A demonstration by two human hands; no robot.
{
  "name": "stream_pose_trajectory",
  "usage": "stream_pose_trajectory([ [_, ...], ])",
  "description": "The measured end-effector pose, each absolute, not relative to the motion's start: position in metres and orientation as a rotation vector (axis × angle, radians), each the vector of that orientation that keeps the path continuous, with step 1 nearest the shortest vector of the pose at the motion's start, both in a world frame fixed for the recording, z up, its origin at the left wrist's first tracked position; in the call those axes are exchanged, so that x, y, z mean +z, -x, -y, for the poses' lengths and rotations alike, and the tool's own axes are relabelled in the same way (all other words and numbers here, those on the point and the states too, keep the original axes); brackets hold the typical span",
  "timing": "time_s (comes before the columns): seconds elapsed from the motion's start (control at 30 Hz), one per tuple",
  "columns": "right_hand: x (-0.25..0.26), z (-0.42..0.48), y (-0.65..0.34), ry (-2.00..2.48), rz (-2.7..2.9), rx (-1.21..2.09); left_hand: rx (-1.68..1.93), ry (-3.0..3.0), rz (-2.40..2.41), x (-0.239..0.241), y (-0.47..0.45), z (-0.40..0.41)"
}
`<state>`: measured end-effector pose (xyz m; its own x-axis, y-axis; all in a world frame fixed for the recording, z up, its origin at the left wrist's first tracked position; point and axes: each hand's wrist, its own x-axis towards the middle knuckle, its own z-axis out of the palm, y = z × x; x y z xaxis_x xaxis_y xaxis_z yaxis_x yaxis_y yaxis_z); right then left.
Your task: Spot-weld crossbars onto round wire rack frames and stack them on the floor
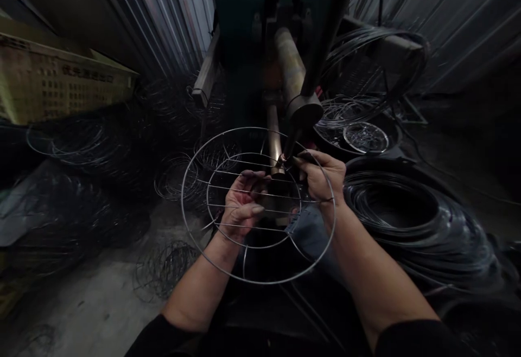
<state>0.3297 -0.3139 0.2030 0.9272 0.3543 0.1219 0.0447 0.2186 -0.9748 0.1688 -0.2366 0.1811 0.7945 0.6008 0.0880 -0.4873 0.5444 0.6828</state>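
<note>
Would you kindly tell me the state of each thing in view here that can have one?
Frame: held up in both hands, tilted, its upper part at the welder tip.
Left hand: closed on the frame's cross wires.
Right hand: closed on the frame beside the tip.
Welder tip: down at the frame; contact cannot be told.
Wire coil: wound, lying flat.

Wire frame [258,205]: centre, above the floor [93,303]. Behind the frame, meeting its upper part: machine arm [303,110]. Right of the frame: large wire coil [402,210]. Behind-right, well apart: small wire disc [365,137] among loose wire. Left of the frame, on the floor: heaped wire rings [93,151]. Farther left and behind: crate [52,83].
</note>
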Motion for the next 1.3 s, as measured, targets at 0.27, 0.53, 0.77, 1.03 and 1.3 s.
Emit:
stream_pose_trajectory([
  [0.27, 0.214, 0.297, -0.35, 1.316, 0.521, 0.288, 0.726, -0.698, -0.22, 0.187, -0.174, 0.239],
  [0.53, 0.225, 0.286, -0.36, 1.344, 0.581, 0.387, 0.787, -0.623, -0.247, 0.196, -0.179, 0.251],
  [0.77, 0.228, 0.284, -0.371, 1.415, 0.59, 0.46, 0.813, -0.622, -0.28, 0.202, -0.183, 0.264],
  [1.03, 0.228, 0.28, -0.375, 1.425, 0.598, 0.49, 0.84, -0.648, -0.279, 0.195, -0.184, 0.273],
  [1.3, 0.225, 0.276, -0.378, 1.385, 0.616, 0.55, 0.809, -0.668, -0.293, 0.199, -0.184, 0.275],
])
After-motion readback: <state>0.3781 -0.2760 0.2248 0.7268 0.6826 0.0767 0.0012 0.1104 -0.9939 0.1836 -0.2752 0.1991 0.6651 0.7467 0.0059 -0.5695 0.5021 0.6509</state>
